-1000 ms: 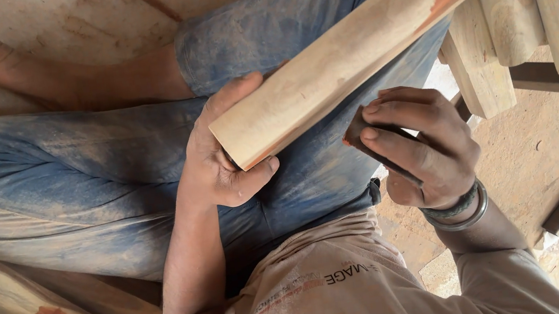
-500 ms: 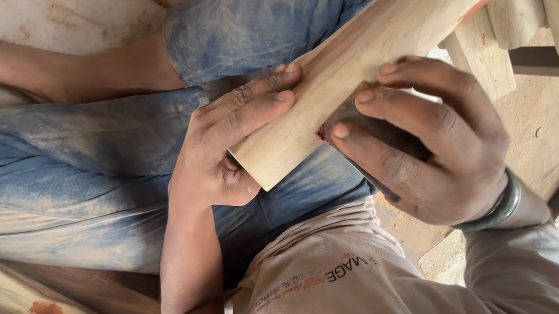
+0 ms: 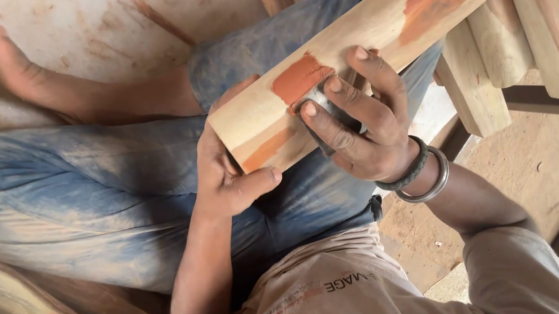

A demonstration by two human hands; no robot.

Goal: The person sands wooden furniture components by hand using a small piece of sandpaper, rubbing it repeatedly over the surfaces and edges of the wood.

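A bare foot (image 3: 15,66) lies at ten o'clock on the dusty floor (image 3: 93,23), above blue jeans (image 3: 81,199). Near centre, the left hand (image 3: 227,175) cups the near end of a pale wooden pole (image 3: 378,26), which slants up toward two o'clock. Just right, the right hand (image 3: 360,131) presses a small dark scraper (image 3: 328,117) against an orange-red filler patch (image 3: 301,77). Two bangles (image 3: 420,173) ring that wrist.

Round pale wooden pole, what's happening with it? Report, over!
Left hand cupping round pale wooden pole near its end. Right hand pressing small dark tool on orange patch. Nothing blocking.
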